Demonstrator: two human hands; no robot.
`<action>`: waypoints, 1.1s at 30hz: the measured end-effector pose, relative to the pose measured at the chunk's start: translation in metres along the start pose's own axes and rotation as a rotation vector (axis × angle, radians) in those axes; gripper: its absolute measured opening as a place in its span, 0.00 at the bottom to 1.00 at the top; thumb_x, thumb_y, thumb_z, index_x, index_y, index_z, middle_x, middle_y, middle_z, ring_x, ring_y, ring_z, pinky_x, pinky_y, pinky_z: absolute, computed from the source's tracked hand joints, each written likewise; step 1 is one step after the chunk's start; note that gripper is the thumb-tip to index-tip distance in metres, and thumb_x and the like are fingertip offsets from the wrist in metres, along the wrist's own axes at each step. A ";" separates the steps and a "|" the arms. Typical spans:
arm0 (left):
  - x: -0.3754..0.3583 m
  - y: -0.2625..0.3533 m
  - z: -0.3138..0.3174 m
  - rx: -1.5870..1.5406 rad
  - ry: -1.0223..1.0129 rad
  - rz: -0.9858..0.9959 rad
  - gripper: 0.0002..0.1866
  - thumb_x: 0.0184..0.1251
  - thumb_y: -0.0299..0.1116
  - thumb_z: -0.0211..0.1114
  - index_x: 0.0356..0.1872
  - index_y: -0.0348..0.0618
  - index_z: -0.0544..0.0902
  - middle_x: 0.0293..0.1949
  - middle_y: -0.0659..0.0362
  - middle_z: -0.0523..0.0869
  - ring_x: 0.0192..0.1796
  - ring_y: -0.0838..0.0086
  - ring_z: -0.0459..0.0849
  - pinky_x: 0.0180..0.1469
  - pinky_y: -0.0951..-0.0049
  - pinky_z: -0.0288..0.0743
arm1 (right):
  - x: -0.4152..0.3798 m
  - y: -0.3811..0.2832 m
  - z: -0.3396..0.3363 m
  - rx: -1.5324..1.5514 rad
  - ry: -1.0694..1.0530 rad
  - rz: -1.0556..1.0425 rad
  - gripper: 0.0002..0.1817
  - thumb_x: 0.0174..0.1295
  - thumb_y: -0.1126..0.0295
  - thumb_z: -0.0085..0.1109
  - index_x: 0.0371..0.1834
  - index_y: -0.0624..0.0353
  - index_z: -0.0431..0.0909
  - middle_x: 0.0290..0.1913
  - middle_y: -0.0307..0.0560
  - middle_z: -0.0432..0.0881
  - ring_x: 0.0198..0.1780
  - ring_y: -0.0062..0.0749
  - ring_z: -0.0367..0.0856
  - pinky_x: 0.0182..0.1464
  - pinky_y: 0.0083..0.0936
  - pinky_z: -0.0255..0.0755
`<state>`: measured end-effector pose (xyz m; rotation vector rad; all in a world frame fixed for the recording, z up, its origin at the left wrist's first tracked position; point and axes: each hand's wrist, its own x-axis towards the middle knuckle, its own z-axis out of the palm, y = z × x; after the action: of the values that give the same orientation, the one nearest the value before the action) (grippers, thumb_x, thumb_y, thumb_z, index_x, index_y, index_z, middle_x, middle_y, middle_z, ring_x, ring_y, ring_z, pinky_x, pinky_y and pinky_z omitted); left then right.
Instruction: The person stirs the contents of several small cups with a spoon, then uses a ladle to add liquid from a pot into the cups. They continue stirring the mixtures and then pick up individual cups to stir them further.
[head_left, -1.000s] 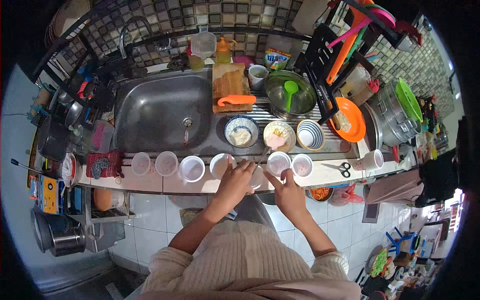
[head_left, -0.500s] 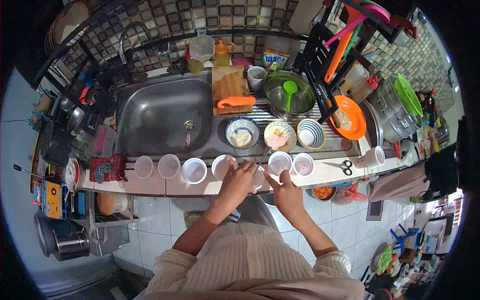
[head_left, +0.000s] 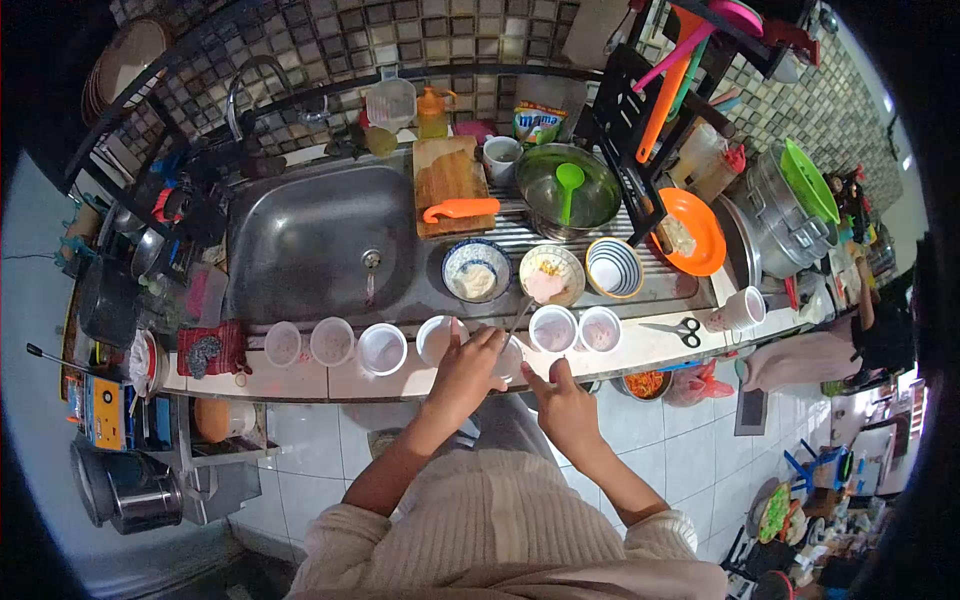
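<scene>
My left hand [head_left: 466, 372] is at the counter's front edge, its fingers and thumb around the left side of a small clear plastic cup [head_left: 509, 360]. Just right of that cup is my right hand [head_left: 568, 405], index finger and thumb apart, with nothing visible in it. A metal spoon [head_left: 519, 314] slants between the cup and a patterned bowl [head_left: 566, 296] of pink and yellow food; my left fingers partly hide its lower end. Beside it, a blue-rimmed bowl [head_left: 476, 270] holds a pale, creamy mass. More plastic cups, such as this one [head_left: 382, 348], line the counter on both sides.
Behind the bowls are a steel pan [head_left: 590, 205] with a green spoon, a wooden board [head_left: 447, 170] and a striped bowl [head_left: 614, 267]. Scissors [head_left: 686, 331] lie to the right, near an orange plate [head_left: 706, 250]. At left is the sink [head_left: 300, 240].
My right hand has drawn back slightly toward me, its index finger lower beside the cup. The left hand stays at the cup. The whole view has shifted slightly.
</scene>
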<state>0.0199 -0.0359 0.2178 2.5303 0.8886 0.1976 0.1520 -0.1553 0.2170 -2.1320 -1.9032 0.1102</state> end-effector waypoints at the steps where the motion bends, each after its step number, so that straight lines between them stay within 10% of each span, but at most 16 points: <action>1: 0.000 -0.001 0.001 -0.001 -0.001 -0.001 0.38 0.38 0.37 0.72 0.55 0.35 0.68 0.54 0.50 0.74 0.60 0.61 0.69 0.67 0.47 0.44 | 0.000 -0.001 -0.001 0.003 -0.009 -0.017 0.22 0.49 0.75 0.52 0.51 0.50 0.74 0.34 0.47 0.65 0.26 0.38 0.78 0.19 0.30 0.72; 33: -0.003 -0.003 0.006 -0.029 0.050 -0.033 0.40 0.37 0.39 0.72 0.56 0.35 0.68 0.56 0.50 0.73 0.58 0.62 0.71 0.67 0.50 0.45 | 0.016 0.011 0.003 0.167 0.065 0.127 0.26 0.48 0.78 0.53 0.52 0.39 0.75 0.34 0.46 0.66 0.28 0.38 0.76 0.25 0.33 0.73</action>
<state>0.0173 -0.0375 0.2111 2.4917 0.9395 0.2625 0.1643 -0.1405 0.2132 -2.1159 -1.6612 0.2152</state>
